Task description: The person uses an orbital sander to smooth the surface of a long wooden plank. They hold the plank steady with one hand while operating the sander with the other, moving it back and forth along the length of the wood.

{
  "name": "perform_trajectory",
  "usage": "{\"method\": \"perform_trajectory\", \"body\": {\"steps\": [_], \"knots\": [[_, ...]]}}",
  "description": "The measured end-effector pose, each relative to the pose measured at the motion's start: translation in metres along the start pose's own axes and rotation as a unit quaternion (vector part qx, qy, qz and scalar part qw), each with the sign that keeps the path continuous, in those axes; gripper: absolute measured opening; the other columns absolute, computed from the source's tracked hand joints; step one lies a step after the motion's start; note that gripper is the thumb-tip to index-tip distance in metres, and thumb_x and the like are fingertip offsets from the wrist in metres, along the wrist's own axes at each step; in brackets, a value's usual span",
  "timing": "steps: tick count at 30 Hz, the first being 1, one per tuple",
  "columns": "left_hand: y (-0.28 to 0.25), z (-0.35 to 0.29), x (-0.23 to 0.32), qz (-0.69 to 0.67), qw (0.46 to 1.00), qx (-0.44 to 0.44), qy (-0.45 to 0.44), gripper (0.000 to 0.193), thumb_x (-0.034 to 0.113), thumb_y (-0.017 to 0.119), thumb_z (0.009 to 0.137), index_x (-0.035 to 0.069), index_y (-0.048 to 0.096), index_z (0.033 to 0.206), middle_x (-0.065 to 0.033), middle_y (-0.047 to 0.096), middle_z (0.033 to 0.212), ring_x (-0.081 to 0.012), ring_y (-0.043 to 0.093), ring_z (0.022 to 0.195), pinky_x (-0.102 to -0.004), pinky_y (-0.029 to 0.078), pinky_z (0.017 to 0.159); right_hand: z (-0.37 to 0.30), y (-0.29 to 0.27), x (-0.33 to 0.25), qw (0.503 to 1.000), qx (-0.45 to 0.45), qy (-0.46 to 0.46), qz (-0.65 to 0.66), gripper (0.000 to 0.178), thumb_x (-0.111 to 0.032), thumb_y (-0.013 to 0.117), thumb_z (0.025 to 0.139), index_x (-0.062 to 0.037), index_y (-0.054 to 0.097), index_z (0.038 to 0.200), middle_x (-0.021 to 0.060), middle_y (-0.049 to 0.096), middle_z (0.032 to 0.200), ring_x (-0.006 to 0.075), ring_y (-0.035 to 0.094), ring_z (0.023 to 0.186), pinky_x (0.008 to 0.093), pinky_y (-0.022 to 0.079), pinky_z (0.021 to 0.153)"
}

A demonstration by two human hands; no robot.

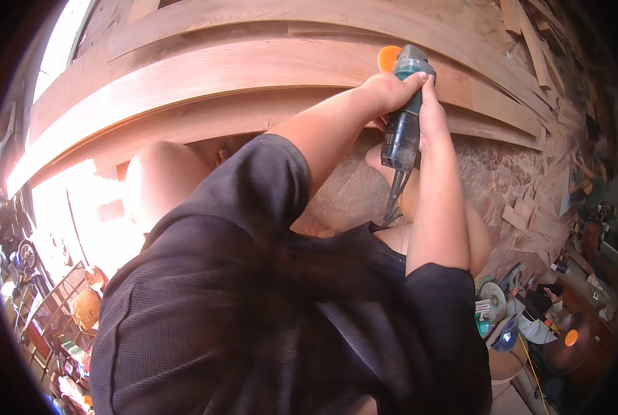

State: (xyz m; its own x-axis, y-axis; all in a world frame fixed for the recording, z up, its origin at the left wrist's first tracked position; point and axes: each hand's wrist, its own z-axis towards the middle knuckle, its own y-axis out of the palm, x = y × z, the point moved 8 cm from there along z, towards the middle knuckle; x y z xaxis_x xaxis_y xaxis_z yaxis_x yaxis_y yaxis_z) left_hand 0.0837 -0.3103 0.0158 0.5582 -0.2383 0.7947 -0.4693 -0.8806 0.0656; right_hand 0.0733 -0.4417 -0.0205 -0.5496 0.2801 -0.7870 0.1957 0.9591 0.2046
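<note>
Both of my hands grip a teal and black angle grinder (403, 135), with its grey head pointing away from me. My left hand (392, 91) wraps round the body from the left, close to the head. From the right, my right hand (431, 114) closes on the same body, its thumb beside the left one. An orange disc (388, 59) shows at the left of the grinder's head, over a long pale wooden board (274, 63). Whether the disc touches the wood, I cannot tell. A black cord (395, 197) runs from the grinder's near end toward my lap.
More long boards (205, 21) lie beyond the first. Wood offcuts (534, 225) are scattered at the right on a dusty floor (492, 173). Grinding discs (492, 297) and tools lie at the lower right, near a second orange disc (571, 337). A metal mesh rack (53, 304) stands at the lower left.
</note>
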Motion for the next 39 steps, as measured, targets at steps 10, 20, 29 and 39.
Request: {"method": "perform_trajectory", "body": {"steps": [10,20,29,39], "knots": [[-0.155,-0.117,-0.084,-0.167,0.952,0.256,-0.022,0.091,0.078,0.041,0.104,-0.003,0.056,0.142,-0.0216,0.068,0.122,-0.0338,0.074,0.099,-0.0512,0.064,0.083,-0.001,0.218,0.031,0.933,-0.199,-0.094,-0.285,0.087,-0.071,0.059,0.102,0.0151,0.071,0.112,0.0155,0.075,0.098,0.0199,0.070,0.088,0.0320,0.056,0.078],[-0.038,-0.011,-0.027,-0.118,0.984,0.130,-0.004,0.089,0.070,0.040,0.107,-0.013,0.055,0.137,-0.0273,0.071,0.120,-0.0383,0.076,0.105,-0.0524,0.068,0.081,0.008,0.063,-0.032,0.968,-0.111,-0.054,-0.220,0.079,-0.069,0.056,0.104,0.0067,0.072,0.121,0.0143,0.075,0.103,0.0209,0.071,0.089,0.0348,0.057,0.081],[0.026,0.022,0.015,0.000,0.998,-0.056,-0.011,0.097,0.077,0.047,0.100,-0.013,0.064,0.131,-0.0275,0.074,0.112,-0.0394,0.078,0.094,-0.0471,0.068,0.078,0.005,-0.022,-0.019,0.999,0.009,0.011,-0.033,0.070,-0.064,0.041,0.111,-0.0022,0.060,0.137,0.0159,0.073,0.113,0.0248,0.076,0.096,0.0394,0.064,0.080],[-0.126,-0.110,-0.074,-0.207,0.957,0.205,-0.015,0.084,0.071,0.041,0.108,-0.002,0.049,0.148,-0.0218,0.065,0.129,-0.0345,0.074,0.105,-0.0531,0.065,0.086,-0.002,0.193,0.024,0.923,-0.202,-0.060,-0.322,0.087,-0.072,0.059,0.101,0.0135,0.072,0.110,0.0185,0.075,0.096,0.0230,0.072,0.085,0.0354,0.058,0.076]]}}
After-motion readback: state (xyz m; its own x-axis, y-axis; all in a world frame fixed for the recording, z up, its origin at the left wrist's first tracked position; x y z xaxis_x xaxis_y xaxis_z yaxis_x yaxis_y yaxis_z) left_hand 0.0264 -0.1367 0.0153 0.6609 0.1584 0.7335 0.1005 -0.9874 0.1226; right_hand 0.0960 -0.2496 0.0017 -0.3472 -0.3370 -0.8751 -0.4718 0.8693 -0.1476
